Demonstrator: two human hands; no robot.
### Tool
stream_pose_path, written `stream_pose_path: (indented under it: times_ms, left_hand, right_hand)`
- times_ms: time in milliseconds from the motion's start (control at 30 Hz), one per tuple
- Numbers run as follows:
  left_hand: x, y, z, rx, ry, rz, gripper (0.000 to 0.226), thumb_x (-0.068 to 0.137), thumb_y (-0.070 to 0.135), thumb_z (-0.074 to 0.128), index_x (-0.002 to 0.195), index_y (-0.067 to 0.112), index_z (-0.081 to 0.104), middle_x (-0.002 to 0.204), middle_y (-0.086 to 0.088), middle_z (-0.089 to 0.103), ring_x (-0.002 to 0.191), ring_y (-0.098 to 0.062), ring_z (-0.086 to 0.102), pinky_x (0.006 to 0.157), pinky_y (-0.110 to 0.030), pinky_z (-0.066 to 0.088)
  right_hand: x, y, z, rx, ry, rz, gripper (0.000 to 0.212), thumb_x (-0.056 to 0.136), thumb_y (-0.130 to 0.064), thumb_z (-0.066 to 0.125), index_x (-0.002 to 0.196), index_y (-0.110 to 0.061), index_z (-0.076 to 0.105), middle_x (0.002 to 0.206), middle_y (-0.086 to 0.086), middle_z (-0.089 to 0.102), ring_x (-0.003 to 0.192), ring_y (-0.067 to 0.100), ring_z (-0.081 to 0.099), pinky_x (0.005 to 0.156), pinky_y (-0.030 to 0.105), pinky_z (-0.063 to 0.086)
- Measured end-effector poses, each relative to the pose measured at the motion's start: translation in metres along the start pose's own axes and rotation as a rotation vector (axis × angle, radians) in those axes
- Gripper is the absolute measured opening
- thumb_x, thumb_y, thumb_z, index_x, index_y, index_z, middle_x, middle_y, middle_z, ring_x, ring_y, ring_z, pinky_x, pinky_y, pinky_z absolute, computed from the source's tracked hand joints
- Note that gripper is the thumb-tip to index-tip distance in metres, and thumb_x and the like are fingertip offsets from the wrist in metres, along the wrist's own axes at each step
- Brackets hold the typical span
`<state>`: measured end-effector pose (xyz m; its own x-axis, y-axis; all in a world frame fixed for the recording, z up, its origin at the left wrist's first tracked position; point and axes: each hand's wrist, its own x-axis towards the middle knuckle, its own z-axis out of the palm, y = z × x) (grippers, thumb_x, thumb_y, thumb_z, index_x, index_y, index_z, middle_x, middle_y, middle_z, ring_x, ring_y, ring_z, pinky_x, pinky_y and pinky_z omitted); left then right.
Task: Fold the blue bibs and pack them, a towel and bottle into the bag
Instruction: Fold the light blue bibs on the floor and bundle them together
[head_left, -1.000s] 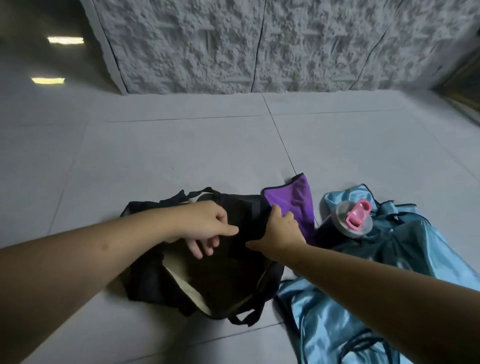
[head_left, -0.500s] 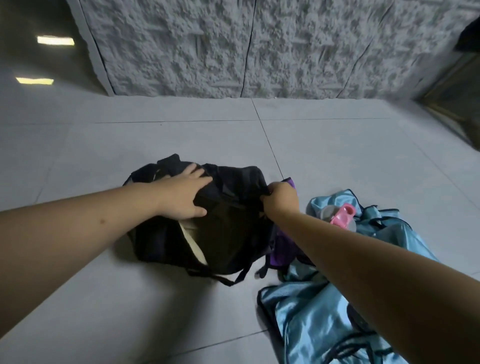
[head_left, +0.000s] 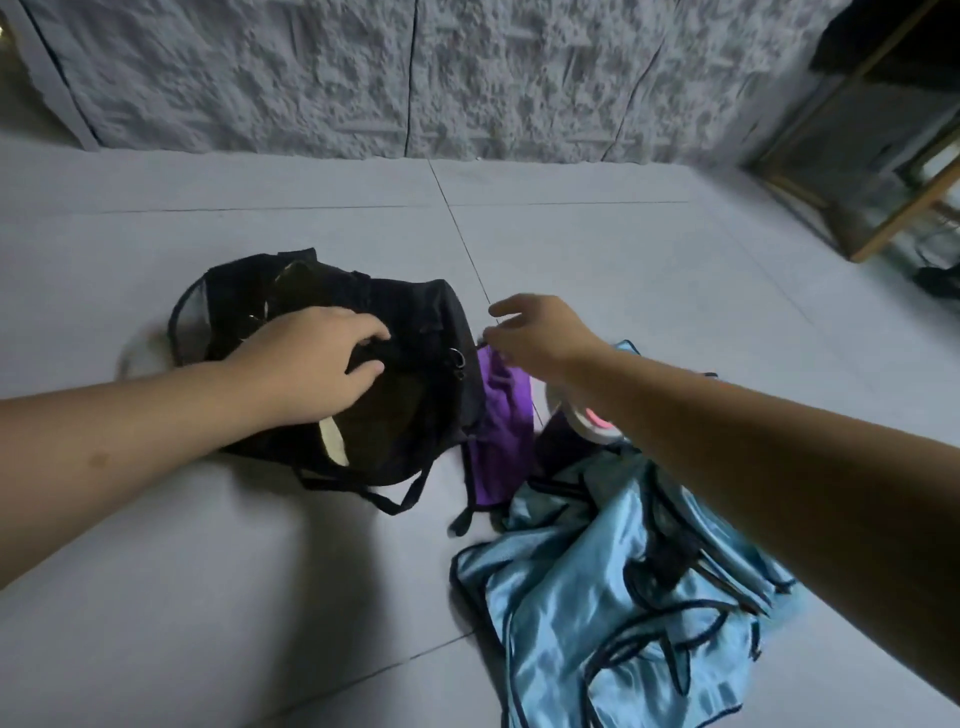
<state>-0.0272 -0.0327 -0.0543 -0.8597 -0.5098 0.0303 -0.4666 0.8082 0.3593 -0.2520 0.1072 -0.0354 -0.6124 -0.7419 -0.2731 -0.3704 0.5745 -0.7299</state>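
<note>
A black bag (head_left: 415, 415) lies open on the tiled floor, its pale lining showing at the mouth. My left hand (head_left: 317, 364) grips the bag's upper rim, fingers curled over the dark fabric. My right hand (head_left: 540, 338) hovers just right of the bag with fingers spread, holding nothing, above a purple towel (head_left: 504, 441). The bottle (head_left: 587, 421), with a grey lid and pink spout, is mostly hidden behind my right forearm. Shiny blue bibs (head_left: 587, 613) with black trim lie crumpled at the lower right.
A rough white stone wall runs along the back. A wooden-framed glass stand (head_left: 883, 171) sits at the far right, with dark cables on the floor beside it. Grey floor tiles stretch to the left and front.
My right hand has let go of the bag's right edge and opened, lifting slightly to the right. My left hand now curls over the bag's rim. The towel shows more beside the bag.
</note>
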Motion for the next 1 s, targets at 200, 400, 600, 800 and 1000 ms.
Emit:
stream_pose_path:
  times_ms: [200, 400, 600, 800, 1000]
  left_hand:
    - [-0.001, 0.052, 0.029, -0.115, -0.006, 0.1, 0.018, 0.09, 0.038, 0.067, 0.107, 0.033, 0.067, 0.087, 0.015, 0.059, 0.079, -0.01, 0.058, 0.076, -0.037, 0.054]
    - [-0.001, 0.098, 0.059, -0.273, -0.027, 0.161, 0.016, 0.088, 0.031, 0.072, 0.104, 0.03, 0.07, 0.083, 0.012, 0.061, 0.076, -0.008, 0.058, 0.075, -0.035, 0.054]
    - [0.003, 0.14, 0.073, -0.356, -0.114, 0.209, 0.015, 0.089, 0.033, 0.07, 0.103, 0.036, 0.068, 0.082, 0.016, 0.06, 0.076, -0.002, 0.057, 0.074, -0.03, 0.05]
    - [0.014, 0.189, 0.069, -0.52, -0.159, 0.197, 0.015, 0.092, 0.029, 0.07, 0.105, 0.034, 0.069, 0.078, 0.014, 0.062, 0.067, -0.001, 0.056, 0.071, -0.024, 0.047]
    - [0.004, 0.199, 0.069, -0.59, -0.226, 0.173, 0.019, 0.094, 0.029, 0.069, 0.112, 0.034, 0.068, 0.093, 0.011, 0.065, 0.072, -0.004, 0.057, 0.077, -0.021, 0.05]
  right_hand:
    - [-0.047, -0.002, -0.079, -0.031, 0.003, 0.006, 0.026, 0.095, -0.012, 0.067, 0.12, -0.009, 0.069, 0.103, 0.019, 0.075, 0.098, 0.031, 0.075, 0.086, 0.041, 0.063]
    - [-0.084, 0.026, -0.125, -0.098, 0.112, 0.069, 0.024, 0.094, -0.011, 0.068, 0.118, -0.01, 0.072, 0.096, 0.013, 0.077, 0.085, 0.024, 0.076, 0.08, 0.038, 0.064]
    - [-0.128, 0.099, -0.141, -0.438, 0.393, 0.086, 0.059, 0.084, -0.038, 0.079, 0.138, -0.023, 0.058, 0.129, 0.0, 0.065, 0.119, 0.017, 0.061, 0.098, 0.028, 0.046]
    - [-0.15, 0.147, -0.15, -0.585, 0.264, 0.396, 0.078, 0.075, -0.06, 0.082, 0.139, -0.024, 0.057, 0.132, 0.001, 0.066, 0.114, 0.02, 0.063, 0.097, 0.036, 0.053]
    - [-0.149, 0.152, -0.12, -0.611, 0.209, 0.256, 0.045, 0.074, -0.07, 0.075, 0.097, -0.035, 0.058, 0.092, -0.012, 0.064, 0.081, 0.009, 0.062, 0.064, 0.028, 0.045]
